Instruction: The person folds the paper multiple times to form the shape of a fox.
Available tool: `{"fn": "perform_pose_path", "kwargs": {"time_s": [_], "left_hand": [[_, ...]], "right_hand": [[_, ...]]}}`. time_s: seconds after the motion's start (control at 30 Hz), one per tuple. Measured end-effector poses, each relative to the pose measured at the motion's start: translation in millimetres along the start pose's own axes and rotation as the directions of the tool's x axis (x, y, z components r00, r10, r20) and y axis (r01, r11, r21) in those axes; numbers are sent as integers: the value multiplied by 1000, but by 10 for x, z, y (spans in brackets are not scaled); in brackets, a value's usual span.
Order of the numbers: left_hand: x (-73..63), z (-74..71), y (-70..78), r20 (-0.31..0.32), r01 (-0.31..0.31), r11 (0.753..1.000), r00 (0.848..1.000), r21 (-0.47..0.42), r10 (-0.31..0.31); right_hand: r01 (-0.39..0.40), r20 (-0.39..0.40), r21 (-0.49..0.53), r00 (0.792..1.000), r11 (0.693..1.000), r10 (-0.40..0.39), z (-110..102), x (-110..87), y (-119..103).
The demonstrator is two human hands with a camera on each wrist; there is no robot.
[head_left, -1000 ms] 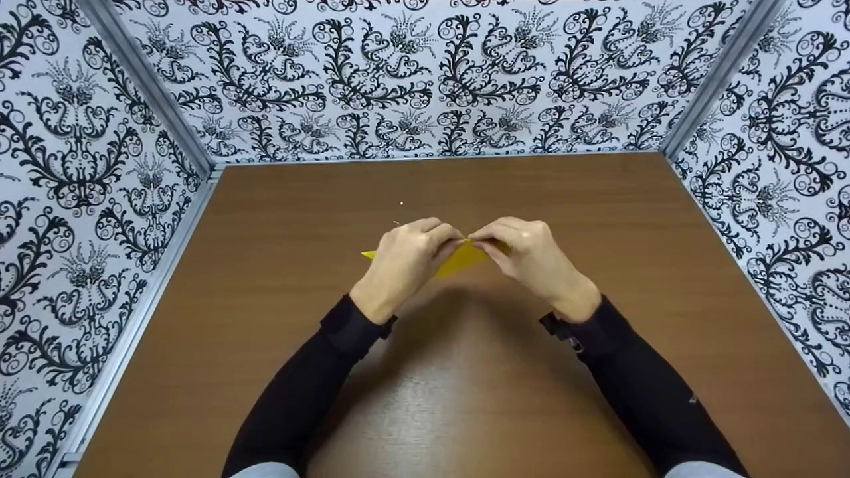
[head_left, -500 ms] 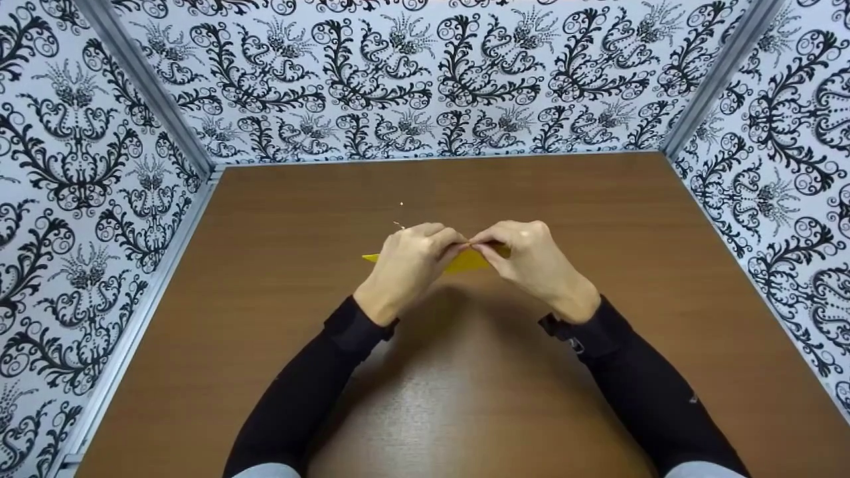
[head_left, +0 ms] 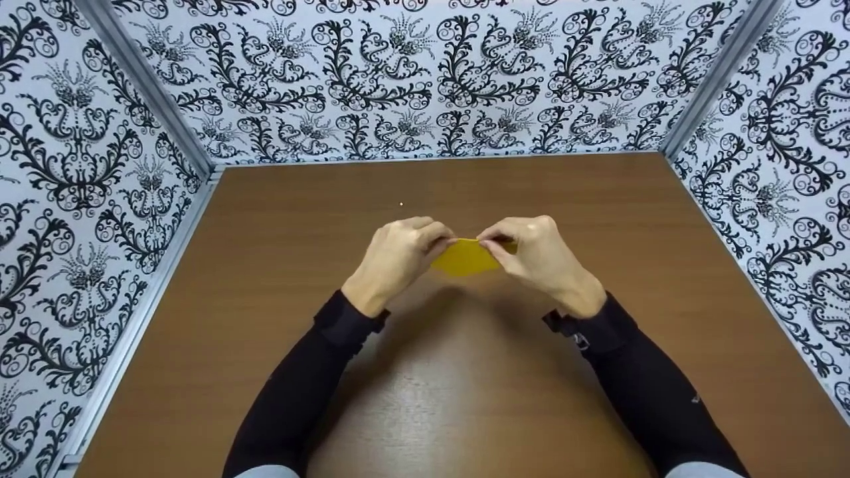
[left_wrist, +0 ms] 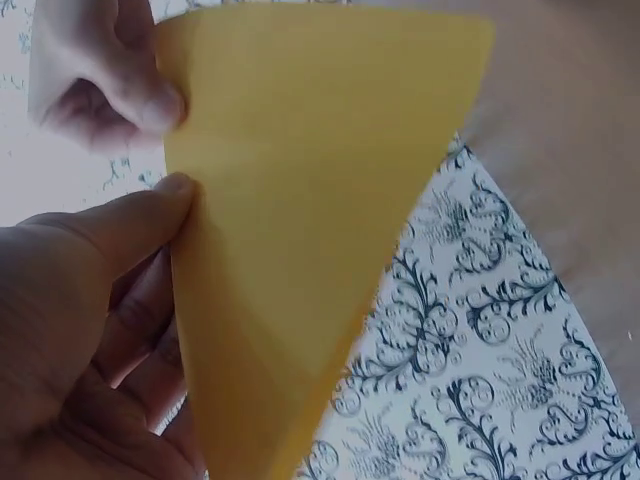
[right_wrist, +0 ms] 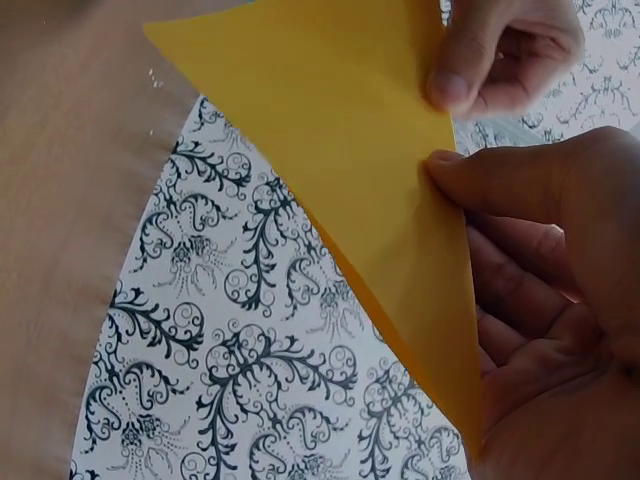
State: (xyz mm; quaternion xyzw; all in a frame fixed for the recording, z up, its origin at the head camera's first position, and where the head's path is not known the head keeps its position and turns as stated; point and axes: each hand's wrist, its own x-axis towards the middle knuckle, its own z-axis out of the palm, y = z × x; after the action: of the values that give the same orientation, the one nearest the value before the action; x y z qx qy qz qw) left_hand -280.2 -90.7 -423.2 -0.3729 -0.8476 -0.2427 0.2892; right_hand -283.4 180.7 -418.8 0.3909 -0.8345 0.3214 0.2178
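So both hands are working on the same bit of paper. The left hand (head_left: 397,255) is pinching the edge of the yellow paper (head_left: 465,259) between thumb and fingers, and the right hand (head_left: 541,255) is doing the same thing just beside it, with only a short stretch of edge showing between them. Neither hand is opening up much: the thumbs are pressing on the side facing the person, and the other fingers are curling in behind.

The paper is hanging below the pinching fingertips, and from the wrist cams it's tapering along a slanted side. On the right wrist one, a darker strip is running down that slant.

The desk (head_left: 425,411) is sitting under both hands and catching their shadow. A tiny white speck (head_left: 401,204) is lying on it, a little past the left hand. Black sleeves (head_left: 299,385) are covering the arms behind the hands, and patterned walls (head_left: 425,73) are standing well beyond them.
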Motion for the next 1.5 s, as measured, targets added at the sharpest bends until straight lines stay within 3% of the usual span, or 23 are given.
{"fn": "perform_pose_path", "kwargs": {"time_s": [0.43,0.77,1.17,1.5], "left_hand": [[-45,-305,-373,1,100,994,995,-37,-100],[-64,-453,-553,-52,109,993,992,-38,-111],[-109,-657,-653,-133,141,990,981,4,-139],[-20,-622,-531,-151,111,993,983,34,-105]], "right_hand": [[-76,-43,-40,996,996,74,-222,16,126],[-118,-57,-24,992,993,117,-274,-1,185],[-185,-78,-35,980,982,182,-335,-27,267],[-204,-64,7,977,979,204,-331,-15,257]]}}
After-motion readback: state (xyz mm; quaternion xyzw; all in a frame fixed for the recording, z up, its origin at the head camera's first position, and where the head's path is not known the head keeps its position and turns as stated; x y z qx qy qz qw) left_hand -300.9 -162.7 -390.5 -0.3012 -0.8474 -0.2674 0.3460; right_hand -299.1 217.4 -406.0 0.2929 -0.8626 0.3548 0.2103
